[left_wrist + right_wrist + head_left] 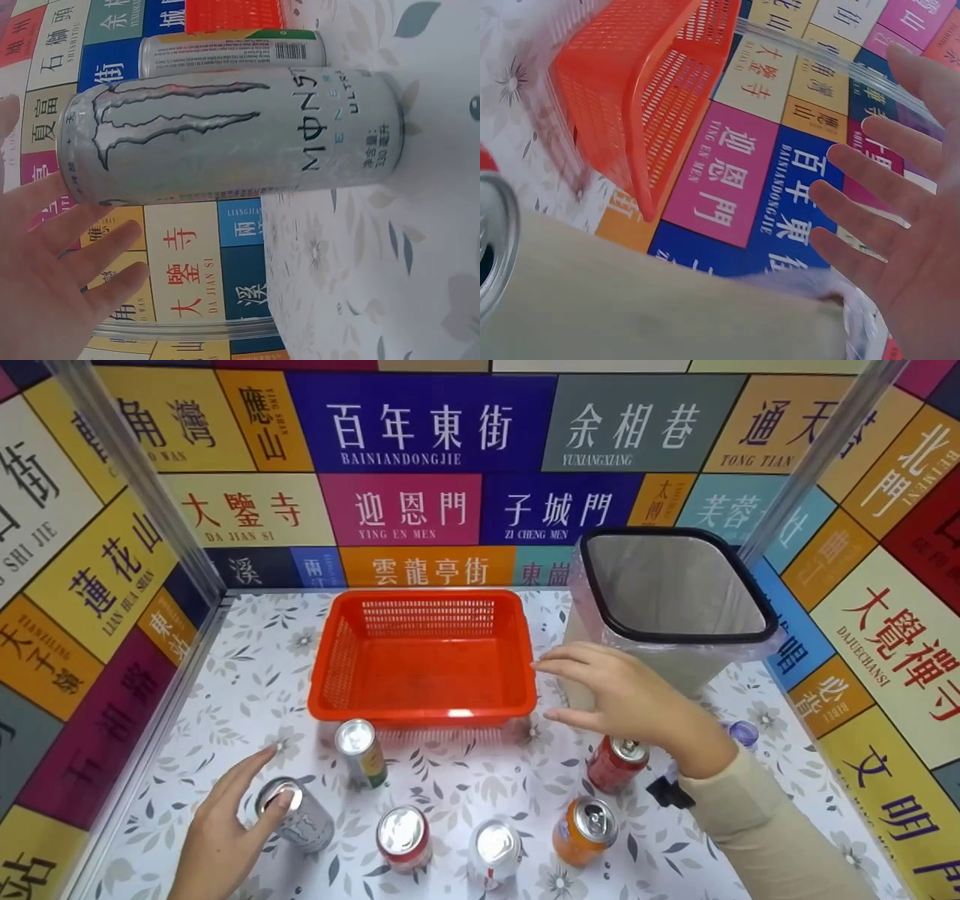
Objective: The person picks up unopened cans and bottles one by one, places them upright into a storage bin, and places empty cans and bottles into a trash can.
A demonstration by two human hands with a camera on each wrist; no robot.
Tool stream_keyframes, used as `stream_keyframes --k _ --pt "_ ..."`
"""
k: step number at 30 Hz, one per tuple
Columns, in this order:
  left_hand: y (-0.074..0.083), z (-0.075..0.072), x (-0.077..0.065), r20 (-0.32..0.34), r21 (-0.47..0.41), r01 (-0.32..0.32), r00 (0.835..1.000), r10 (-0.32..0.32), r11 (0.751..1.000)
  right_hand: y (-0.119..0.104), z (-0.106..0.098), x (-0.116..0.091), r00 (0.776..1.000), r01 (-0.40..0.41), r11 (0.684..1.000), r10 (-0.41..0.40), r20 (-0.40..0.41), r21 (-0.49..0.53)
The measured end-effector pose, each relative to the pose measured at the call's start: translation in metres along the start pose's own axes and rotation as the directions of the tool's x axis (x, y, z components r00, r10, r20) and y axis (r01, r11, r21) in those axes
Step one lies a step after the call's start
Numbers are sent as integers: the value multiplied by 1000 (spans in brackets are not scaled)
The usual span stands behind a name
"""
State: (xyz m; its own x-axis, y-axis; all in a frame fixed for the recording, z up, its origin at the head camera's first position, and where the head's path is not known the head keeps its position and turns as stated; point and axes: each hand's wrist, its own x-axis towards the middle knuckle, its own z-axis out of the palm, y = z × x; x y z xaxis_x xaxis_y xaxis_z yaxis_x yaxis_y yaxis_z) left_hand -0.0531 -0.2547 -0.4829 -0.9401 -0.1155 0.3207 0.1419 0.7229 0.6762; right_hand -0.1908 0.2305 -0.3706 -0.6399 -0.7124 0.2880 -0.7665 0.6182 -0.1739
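My left hand (225, 821) is around the top of a tall silver Monster energy drink can (306, 823), fingers spread and not curled round it. In the left wrist view the can stands upright on the table, beside the loose fingers (112, 244); whether they touch it I cannot tell. My right hand (619, 690) hovers with nothing in it, between the red plastic basket (424, 712) and the trash bin (637, 660). Below its wrist stand a red can (616, 769) and an orange can (581, 840), both with opened tops.
A slim can (361, 754) stands just in front of the basket. Nearer are a red-and-white can (405, 840) and a white can (495, 851). Behind the right forearm a bottle with a purple cap (742, 733) is mostly hidden. Sign-patterned walls enclose the flowered tabletop (450, 780).
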Motion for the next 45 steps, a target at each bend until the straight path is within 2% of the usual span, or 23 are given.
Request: stream_keyframes --k 7,11,16,20,25,32,38,45 --pt "-5 14 -6 -84 -129 19 996 -30 991 5 23 22 994 -34 999 31 109 25" --pt "-7 20 -8 -96 -197 70 991 -90 978 7 37 33 979 -75 997 66 191 35" --pt "-6 27 -9 -64 -226 170 980 -189 959 11 56 41 956 -98 994 83 283 40" --pt "-7 33 -8 -36 -227 229 969 -244 946 15 69 42 935 -134 990 114 335 37" --pt "-12 39 -9 -18 -300 246 965 -263 922 19 82 46 910 -191 981 163 381 36" --pt "-19 45 -14 31 -315 293 954 -299 903 20 100 54 902 -141 989 112 416 41" --pt "-25 47 -11 125 -346 384 923 -363 856 17 119 59 894 -132 991 102 436 38" --pt "-28 56 -7 206 -462 421 907 -367 781 16 132 67 897 -106 994 82 434 32"
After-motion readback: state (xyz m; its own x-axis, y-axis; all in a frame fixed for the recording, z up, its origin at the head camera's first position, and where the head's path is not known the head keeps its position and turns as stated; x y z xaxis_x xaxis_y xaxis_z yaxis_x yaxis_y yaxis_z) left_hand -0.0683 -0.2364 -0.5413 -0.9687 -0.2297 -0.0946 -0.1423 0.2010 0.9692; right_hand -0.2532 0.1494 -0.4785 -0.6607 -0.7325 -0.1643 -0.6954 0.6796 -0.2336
